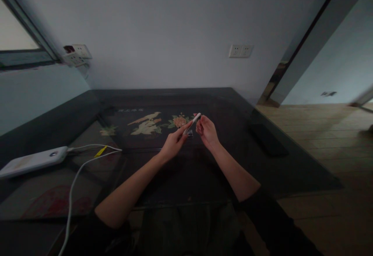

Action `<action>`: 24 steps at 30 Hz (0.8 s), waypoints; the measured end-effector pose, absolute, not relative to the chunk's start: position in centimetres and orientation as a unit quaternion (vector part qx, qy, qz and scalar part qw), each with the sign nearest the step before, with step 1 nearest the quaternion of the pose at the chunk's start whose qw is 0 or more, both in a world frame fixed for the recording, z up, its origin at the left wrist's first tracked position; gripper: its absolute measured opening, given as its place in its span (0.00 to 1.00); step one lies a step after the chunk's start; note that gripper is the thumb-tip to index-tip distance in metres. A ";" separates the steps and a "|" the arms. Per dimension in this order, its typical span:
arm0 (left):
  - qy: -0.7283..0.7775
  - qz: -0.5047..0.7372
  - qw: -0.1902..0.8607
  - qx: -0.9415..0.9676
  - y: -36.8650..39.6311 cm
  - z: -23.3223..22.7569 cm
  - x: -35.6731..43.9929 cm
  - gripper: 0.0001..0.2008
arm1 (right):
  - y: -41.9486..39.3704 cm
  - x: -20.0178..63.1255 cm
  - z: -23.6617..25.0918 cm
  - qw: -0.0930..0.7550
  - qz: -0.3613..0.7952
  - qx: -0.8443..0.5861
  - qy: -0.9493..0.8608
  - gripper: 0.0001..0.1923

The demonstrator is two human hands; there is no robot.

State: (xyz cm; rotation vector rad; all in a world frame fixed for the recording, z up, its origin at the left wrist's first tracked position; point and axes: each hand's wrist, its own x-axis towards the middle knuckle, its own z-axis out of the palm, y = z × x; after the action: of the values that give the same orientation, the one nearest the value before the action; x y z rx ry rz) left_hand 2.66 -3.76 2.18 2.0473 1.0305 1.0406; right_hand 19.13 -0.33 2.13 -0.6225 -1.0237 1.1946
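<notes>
My left hand (172, 143) is closed around a slim white stick-like object (196, 118), which slants up and to the right above the table. Its exact kind is too small to tell. My right hand (207, 131) is just right of the object's upper end, fingers curled together in a pinch. Whatever those fingers hold, if anything, is hidden. Below and between the hands, a small shiny silvery item (190, 134) shows against the dark tabletop, partly covered by my left fingers.
The dark glossy table (186, 182) carries a printed bird and flowers. At left lies a white power bank (35, 162) with a white cable (71, 194) and yellow tag (100, 151). A flat black object (268, 140), perhaps a phone, rests at right. Behind rises a wall with sockets (241, 51).
</notes>
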 end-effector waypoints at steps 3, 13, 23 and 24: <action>0.378 0.392 0.308 0.781 -3.8 2.0 2.8 0.27 | -0.3 19.2 2.1 0.667 0.530 -0.268 -0.450 0.25; 0.402 0.410 0.283 0.769 -3.4 1.9 2.6 0.26 | -0.3 19.0 1.9 0.664 0.535 -0.269 -0.448 0.21; 0.407 0.425 0.307 0.748 -3.1 1.6 2.5 0.26 | -0.3 18.9 1.8 0.666 0.530 -0.265 -0.452 0.22; 0.403 0.422 0.310 0.750 -3.2 1.5 2.6 0.26 | -0.2 19.0 1.8 0.666 0.531 -0.264 -0.452 0.22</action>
State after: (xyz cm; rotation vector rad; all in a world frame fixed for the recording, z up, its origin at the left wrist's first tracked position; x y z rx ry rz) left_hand 2.56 -3.17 1.54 1.9826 1.0656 1.1157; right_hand 18.96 -0.25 1.84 -0.5959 -1.0210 1.1975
